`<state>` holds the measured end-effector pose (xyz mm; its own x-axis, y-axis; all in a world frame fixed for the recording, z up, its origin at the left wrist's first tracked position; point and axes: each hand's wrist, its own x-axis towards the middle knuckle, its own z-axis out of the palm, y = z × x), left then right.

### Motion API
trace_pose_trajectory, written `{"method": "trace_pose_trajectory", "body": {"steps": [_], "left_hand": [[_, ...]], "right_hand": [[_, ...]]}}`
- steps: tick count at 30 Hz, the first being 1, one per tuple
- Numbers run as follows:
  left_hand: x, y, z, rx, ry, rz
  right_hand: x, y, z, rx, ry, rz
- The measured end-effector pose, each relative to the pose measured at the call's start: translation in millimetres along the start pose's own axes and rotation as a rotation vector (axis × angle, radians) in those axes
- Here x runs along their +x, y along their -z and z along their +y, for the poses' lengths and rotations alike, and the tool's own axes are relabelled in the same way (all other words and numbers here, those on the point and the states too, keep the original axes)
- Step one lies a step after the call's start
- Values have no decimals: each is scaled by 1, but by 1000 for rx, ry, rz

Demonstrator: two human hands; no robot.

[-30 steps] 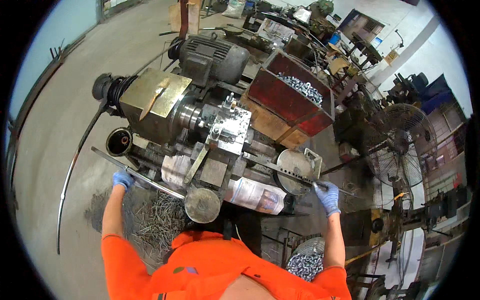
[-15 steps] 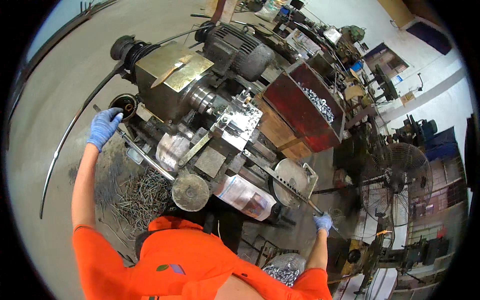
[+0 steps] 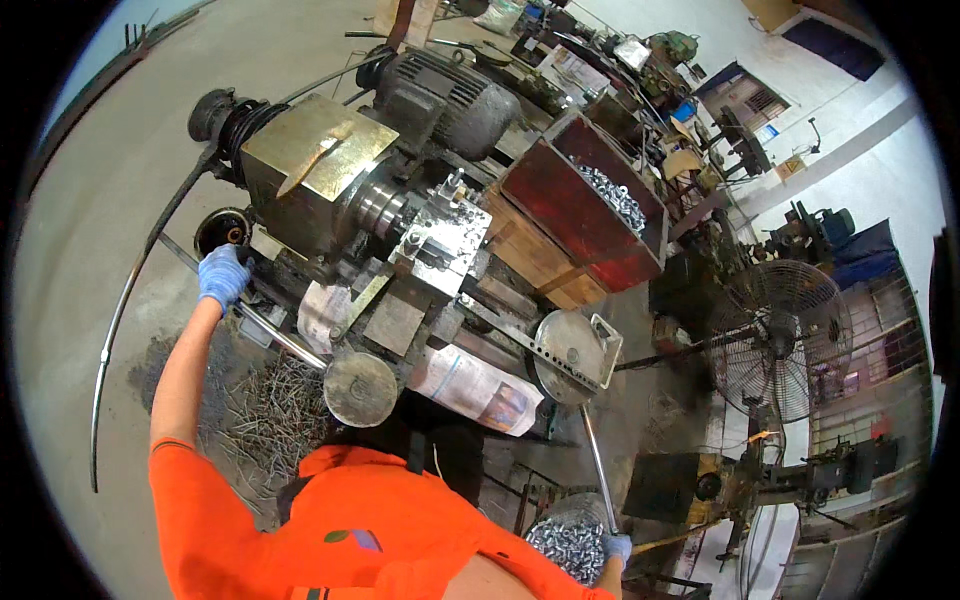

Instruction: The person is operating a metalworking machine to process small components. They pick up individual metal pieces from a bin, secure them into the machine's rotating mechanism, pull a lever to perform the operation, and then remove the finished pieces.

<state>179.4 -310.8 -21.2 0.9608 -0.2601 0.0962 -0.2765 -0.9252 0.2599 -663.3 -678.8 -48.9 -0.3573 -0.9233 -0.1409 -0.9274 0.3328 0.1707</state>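
Note:
My left hand (image 3: 223, 277), in a blue glove, is closed around a long metal lever (image 3: 281, 336) beside a round black cup (image 3: 222, 230). This lever runs down to a round metal disc (image 3: 360, 389) at the front of a lathe-like machine (image 3: 305, 195). Low on the right, my gloved right hand (image 3: 618, 548) is wrapped round the end of a shiny lever (image 3: 597, 455). That lever reaches up to a round plate (image 3: 572, 345). Between my arms lie the machine's spindle (image 3: 381, 208) and its metal slide block (image 3: 445, 238).
A red bin (image 3: 560, 200) of small metal parts stands behind the slide. A container of similar parts (image 3: 570, 548) sits near my right hand. Metal scraps (image 3: 270, 415) cover the floor at left. A motor (image 3: 445, 100) stands behind, and a large fan (image 3: 780, 335) at right.
The right lever has swung down and inward with my right hand, from the far right to beside the parts container. My left hand has shifted slightly lower, and the view has shifted.

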Motion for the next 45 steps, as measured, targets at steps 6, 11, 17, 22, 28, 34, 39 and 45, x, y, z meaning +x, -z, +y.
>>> {"method": "trace_pose_trajectory", "body": {"steps": [6, 11, 17, 22, 28, 34, 39, 45], "left_hand": [[0, 0, 0, -1, -30, 43], [-1, 6, -1, 2, 0, 29], [-1, 8, 1, -32, 23, -29], [4, -4, -10, 6, 25, 17], [1, 0, -7, -18, 4, 27], [0, 2, -8, -23, -17, 33], [-4, 10, -2, -30, -17, 6], [-1, 7, -2, -54, -33, 0]], "right_hand": [[-12, -7, -5, -46, -52, 40], [-29, -3, -10, 15, 0, -12], [-19, -16, 4, 3, 8, 19], [-31, -11, -11, -44, -22, 46], [-19, -25, 9, 26, 27, 10], [-30, -19, -1, 21, -13, 1], [-49, -3, -11, 54, -14, 20], [-39, -15, 4, 1, 3, 34]]}}
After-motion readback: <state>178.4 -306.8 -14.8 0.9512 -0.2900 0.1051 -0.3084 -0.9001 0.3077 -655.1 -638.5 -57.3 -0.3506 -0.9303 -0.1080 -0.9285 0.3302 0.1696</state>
